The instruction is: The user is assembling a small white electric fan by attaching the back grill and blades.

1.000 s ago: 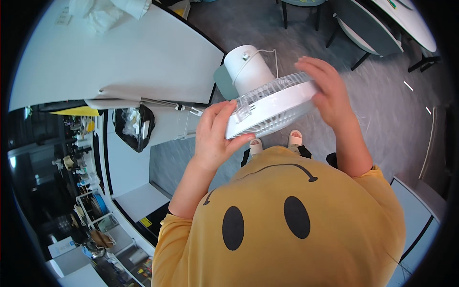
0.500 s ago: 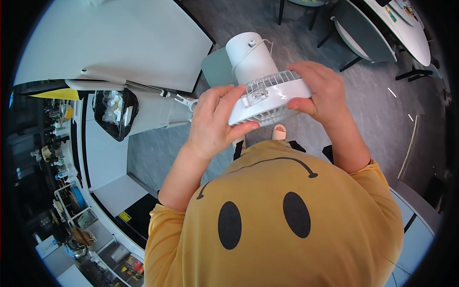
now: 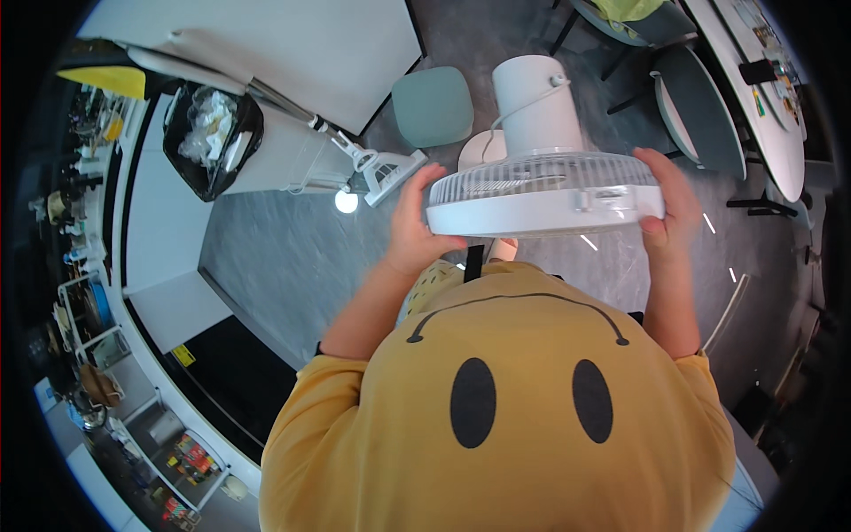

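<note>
Held between my two hands is a white electric fan (image 3: 541,215), with its round slatted grille nearly edge-on to me. My left hand (image 3: 414,226) grips the rim at the left end, thumb beneath. At the other end, my right hand (image 3: 671,208) has its fingers and thumb on the rim beside a clear plastic clip (image 3: 612,199). Beyond the grille sticks out a white cylindrical housing (image 3: 536,102) with a small knob and a thin looped cord. A round white disc (image 3: 481,151) shows partly behind the grille; whether it joins the fan I cannot tell.
A grey-green stool (image 3: 433,106) stands ahead. To the left are a white floor-cleaner head on a pole (image 3: 390,175) and a black-lined bin (image 3: 213,142) with plastic waste. Grey chairs (image 3: 700,111) and a white table (image 3: 780,160) stand at the far right. Cluttered shelves (image 3: 89,319) line the left.
My hands have moved apart and rightward along the fan's rim. The fan has turned from tilted to nearly level, and its housing has swung right, uncovering the stool.
</note>
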### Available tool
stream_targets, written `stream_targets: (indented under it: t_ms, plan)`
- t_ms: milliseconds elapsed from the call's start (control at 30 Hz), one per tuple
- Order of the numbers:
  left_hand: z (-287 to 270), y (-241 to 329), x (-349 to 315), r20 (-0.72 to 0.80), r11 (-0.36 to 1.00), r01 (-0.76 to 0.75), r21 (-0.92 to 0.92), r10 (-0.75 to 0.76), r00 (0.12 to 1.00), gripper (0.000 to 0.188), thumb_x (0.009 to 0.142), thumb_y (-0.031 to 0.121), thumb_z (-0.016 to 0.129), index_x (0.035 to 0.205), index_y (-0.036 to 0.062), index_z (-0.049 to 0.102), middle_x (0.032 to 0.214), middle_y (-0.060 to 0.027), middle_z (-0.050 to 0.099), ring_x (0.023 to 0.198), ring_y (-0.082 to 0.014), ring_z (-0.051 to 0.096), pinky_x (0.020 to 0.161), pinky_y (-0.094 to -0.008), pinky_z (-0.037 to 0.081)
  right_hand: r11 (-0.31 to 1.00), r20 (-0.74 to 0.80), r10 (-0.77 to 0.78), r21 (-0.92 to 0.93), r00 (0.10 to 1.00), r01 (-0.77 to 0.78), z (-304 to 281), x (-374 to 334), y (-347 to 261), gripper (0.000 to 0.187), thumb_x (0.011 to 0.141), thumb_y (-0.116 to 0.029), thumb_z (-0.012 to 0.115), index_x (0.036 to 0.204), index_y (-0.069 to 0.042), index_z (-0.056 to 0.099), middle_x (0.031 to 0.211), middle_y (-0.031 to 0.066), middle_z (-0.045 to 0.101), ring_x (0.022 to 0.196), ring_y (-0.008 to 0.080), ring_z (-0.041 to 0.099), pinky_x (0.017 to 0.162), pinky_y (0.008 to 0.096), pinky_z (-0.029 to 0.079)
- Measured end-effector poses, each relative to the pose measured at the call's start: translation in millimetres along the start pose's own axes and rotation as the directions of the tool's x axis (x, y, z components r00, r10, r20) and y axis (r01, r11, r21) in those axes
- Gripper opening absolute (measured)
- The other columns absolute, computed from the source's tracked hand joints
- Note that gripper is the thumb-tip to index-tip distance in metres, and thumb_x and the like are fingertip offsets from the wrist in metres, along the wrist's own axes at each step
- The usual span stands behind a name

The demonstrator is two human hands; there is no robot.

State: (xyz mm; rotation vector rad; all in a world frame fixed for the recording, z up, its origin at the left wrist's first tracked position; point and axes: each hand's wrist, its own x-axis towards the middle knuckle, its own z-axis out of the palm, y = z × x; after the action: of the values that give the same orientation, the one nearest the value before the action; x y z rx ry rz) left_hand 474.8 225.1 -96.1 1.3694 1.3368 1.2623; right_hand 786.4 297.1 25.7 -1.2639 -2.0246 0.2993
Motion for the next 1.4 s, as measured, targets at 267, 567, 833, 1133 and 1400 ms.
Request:
stream_targets:
  t_ms: [267, 567, 833, 1133, 1400]
  plan:
    - [36, -31, 1, -0.279, 0.961, -0.093, -0.261, 0.017, 0.960, 0.102, 0.055, 0.077, 0.062, 0.115, -0.0041, 0.049, 0.106, -0.0138, 0.054, 0.096, -0.0244, 0.056, 0.084, -0.0336, 0.045, 0.994, 0.077, 0.110, -0.008, 0.991, -0.110, -3, -2, -5, 0.101, 0.073, -0.083, 0.031, 0.110, 0.007, 0.057, 0.109, 0.0175, 0.060, 0.101, 0.0258, 0.059, 0.089, 0.0326, 0.043]
    - [29, -36, 19, -0.354, 0.972, -0.213, -0.098, 0.166, 0.920, 0.091, 0.058, 0.078, 0.060, 0.103, -0.0021, 0.057, 0.094, -0.0126, 0.058, 0.086, -0.0238, 0.058, 0.076, -0.0320, 0.046, 0.998, 0.147, 0.037, -0.058, 0.988, -0.028, -9, -2, 3, 0.092, 0.082, -0.075, 0.031, 0.115, 0.008, 0.054, 0.111, 0.0174, 0.060, 0.103, 0.0238, 0.058, 0.091, 0.0319, 0.041]
    - [28, -50, 36, -0.375, 0.903, -0.248, -0.351, 0.107, 0.921, 0.080, 0.072, 0.075, 0.050, 0.103, 0.0011, 0.059, 0.099, -0.0091, 0.060, 0.090, -0.0203, 0.059, 0.079, -0.0288, 0.045, 0.996, 0.069, 0.011, -0.090, 0.998, -0.005, 1, 6, -3, 0.093, 0.079, -0.075, 0.038, 0.116, 0.009, 0.053, 0.109, 0.0153, 0.061, 0.101, 0.0221, 0.058, 0.089, 0.0303, 0.042]
    - [66, -136, -5, 0.241, 0.776, 0.245, -0.581, -0.123, 0.963, 0.044, 0.090, 0.036, 0.049, 0.117, 0.0017, 0.054, 0.108, -0.0142, 0.061, 0.095, -0.0227, 0.062, 0.078, -0.0361, 0.054, 1.000, 0.133, -0.011, 0.004, 0.991, 0.010, -4, -12, -2, 0.098, 0.074, -0.080, 0.039, 0.112, 0.009, 0.055, 0.109, 0.0184, 0.060, 0.101, 0.0253, 0.059, 0.090, 0.0318, 0.043]
    - [67, -114, 64, 0.787, 0.155, 0.979, -0.133, -0.585, 0.199, 0.034, 0.092, 0.023, 0.051, 0.115, -0.0015, 0.057, 0.106, -0.0128, 0.063, 0.088, -0.0181, 0.063, 0.078, -0.0321, 0.052, 0.997, 0.145, -0.050, -0.046, 0.988, 0.057, -13, -26, 3, 0.094, 0.074, -0.077, 0.042, 0.107, 0.010, 0.057, 0.103, 0.0232, 0.062, 0.098, 0.0315, 0.061, 0.089, 0.0359, 0.044]
